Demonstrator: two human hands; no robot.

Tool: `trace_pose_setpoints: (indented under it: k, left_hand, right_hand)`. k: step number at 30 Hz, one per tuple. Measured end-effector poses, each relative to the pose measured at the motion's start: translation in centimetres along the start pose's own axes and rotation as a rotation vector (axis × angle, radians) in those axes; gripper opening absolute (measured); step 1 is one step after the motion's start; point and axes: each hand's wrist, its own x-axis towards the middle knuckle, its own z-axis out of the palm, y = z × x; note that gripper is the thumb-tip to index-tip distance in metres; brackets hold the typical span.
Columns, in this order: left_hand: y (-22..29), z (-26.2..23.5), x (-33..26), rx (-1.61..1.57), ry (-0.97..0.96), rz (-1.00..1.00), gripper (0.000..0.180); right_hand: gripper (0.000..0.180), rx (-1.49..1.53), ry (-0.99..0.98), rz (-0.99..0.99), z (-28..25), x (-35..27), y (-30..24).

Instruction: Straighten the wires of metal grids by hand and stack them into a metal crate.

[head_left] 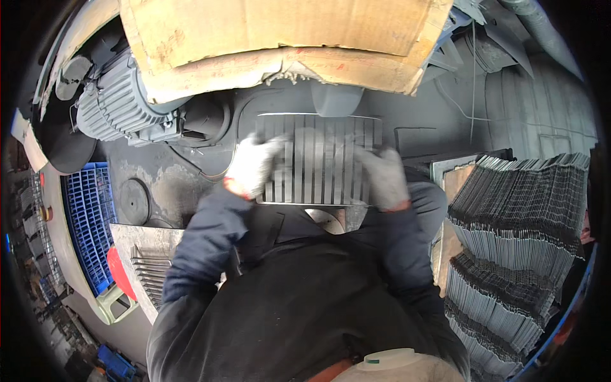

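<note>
A rectangular metal grate with dark upright slots [318, 162] lies in front of me. My left hand [253, 167], in a pale glove, is at its left side, with the fingers reaching over its edge. At the grate's right side is my right hand [388, 179], also gloved, with its fingers near the slots. Both hands are smeared by motion, so I cannot tell whether they grip the grate. Part of the grate's left and right edges is hidden behind the gloves.
A cardboard sheet [286, 32] hangs across the far side. To the far left is a grey ribbed motor [121, 99]. Tall stacks of thin metal plates [515, 223] stand on the right. At left are a blue plastic crate [89, 216] and a tray of thin rods [147, 270].
</note>
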Motion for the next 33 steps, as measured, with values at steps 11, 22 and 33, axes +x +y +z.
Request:
trace_pose_setpoints:
  k: [11, 22, 33]
  left_hand:
    - [-3.6, -3.1, 0.4, -0.128, 0.063, -0.004, 0.03]
    - [-4.5, -3.8, -8.3, -0.206, 0.021, 0.167, 0.024]
    - [-4.3, 0.3, -13.2, -0.058, 0.07, 0.531, 0.025]
  right_hand:
    - [0.018, 0.147, -0.251, -0.093, 3.0, 2.8, -0.6]
    - [0.021, 0.29, -0.33, -0.109, 2.9, -4.4, -1.6]
    - [0.025, 0.519, -0.173, -0.28, -0.2, -10.0, -0.8]
